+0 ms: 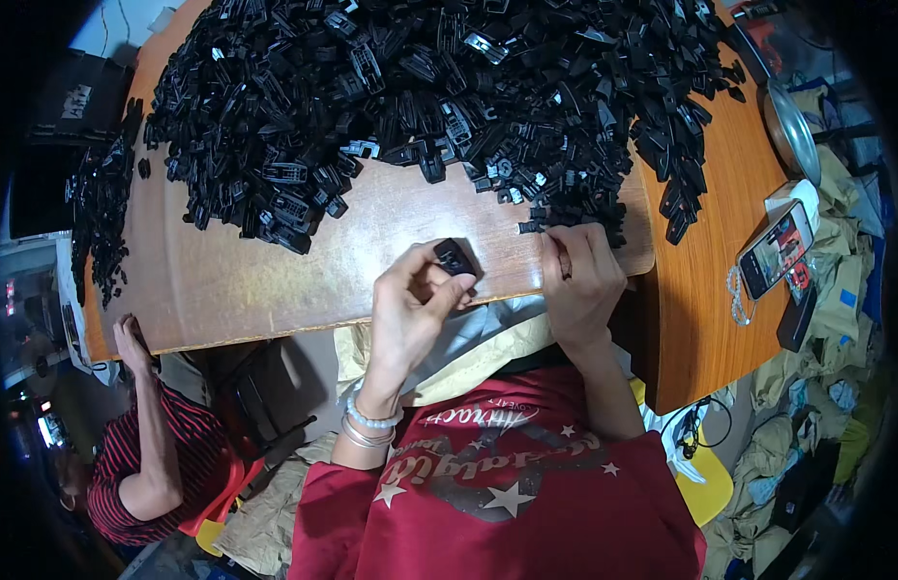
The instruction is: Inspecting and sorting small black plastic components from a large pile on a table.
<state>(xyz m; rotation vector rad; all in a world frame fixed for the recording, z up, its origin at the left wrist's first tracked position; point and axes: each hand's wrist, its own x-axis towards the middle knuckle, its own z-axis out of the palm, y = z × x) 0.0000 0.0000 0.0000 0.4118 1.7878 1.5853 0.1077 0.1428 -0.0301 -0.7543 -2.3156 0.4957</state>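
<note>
a huge heap of small black moulded plastic clips (449,87) covers most of the far side of the light wooden board (275,280), spilling close to the hands, and a thinner scatter of the same black pieces (99,208) runs down the board's left edge. the left hand (415,300) pinches one small black plastic clip (455,257) between thumb and fingertips, closed on it just above the board's near edge. the right hand (582,280) lies just beside it, fingers curled down on the board at the foot of the heap, touching a few loose black bits (532,227); whether it grips any of them cannot be told. the two hands are near each other but not touching. the board rests on an orange-brown wooden table (705,290), where a smartphone with a lit screen (776,249), a dark flat rectangular object (795,311) and a round metal bowl (790,130) sit to the right. at the lower left, another person in a red-and-black striped top (144,464) grips the board's corner with a hand (132,340). crumpled tan bags (836,290) crowd the floor at right, and a yellow seat (705,488) shows below the table.
</note>
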